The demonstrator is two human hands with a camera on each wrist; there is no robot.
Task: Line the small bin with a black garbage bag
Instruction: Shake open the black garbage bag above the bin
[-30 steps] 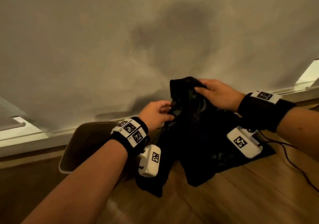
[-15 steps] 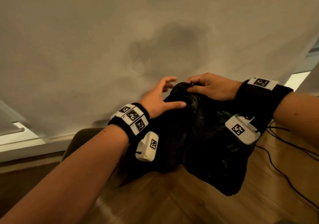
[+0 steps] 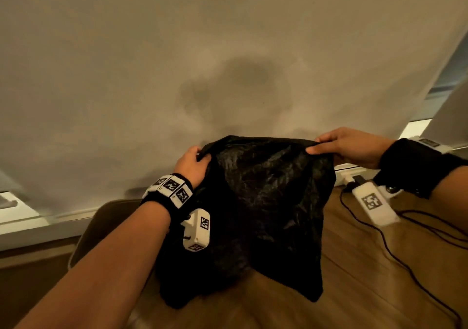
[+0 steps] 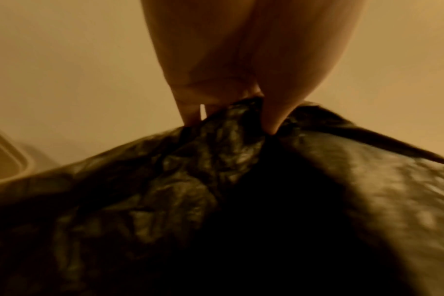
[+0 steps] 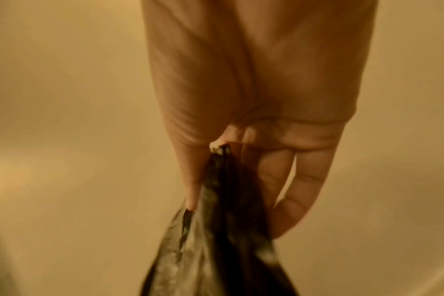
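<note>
At the far left, below and to the left of the left hand's fingers, the small bin (image 3: 101, 224) stands on the wooden floor (image 3: 354, 290) against the base of the wall; only part of its rim and one side show past the left forearm, and the left wrist view catches a pale corner of its rim (image 4: 18, 166) at the frame's left edge. The left hand (image 3: 191, 165) is curled round the left top corner of the black garbage bag (image 3: 266, 202): in the left wrist view the thumb (image 4: 276, 112) and the other fingers (image 4: 190, 112) close together with a bunch of crinkled black film (image 4: 216, 160) gathered between them. From those fingers the bag's top edge runs taut to the right, and the sheet hangs down below both hands, in front of the pale wall (image 3: 228, 50), its lower corners hanging before the floor; whether they touch it cannot be told. The bag is to the right of the bin and not in it. The right hand (image 3: 352, 146) pinches the right top corner, thumb on the near side; in the right wrist view the thumb (image 5: 193, 180) presses the black film (image 5: 216, 240) against the curled fingers (image 5: 299, 190), and the bag falls away below them. Below and to the right of the right fingers, black cables (image 3: 379, 240) trail across the floor.
</note>
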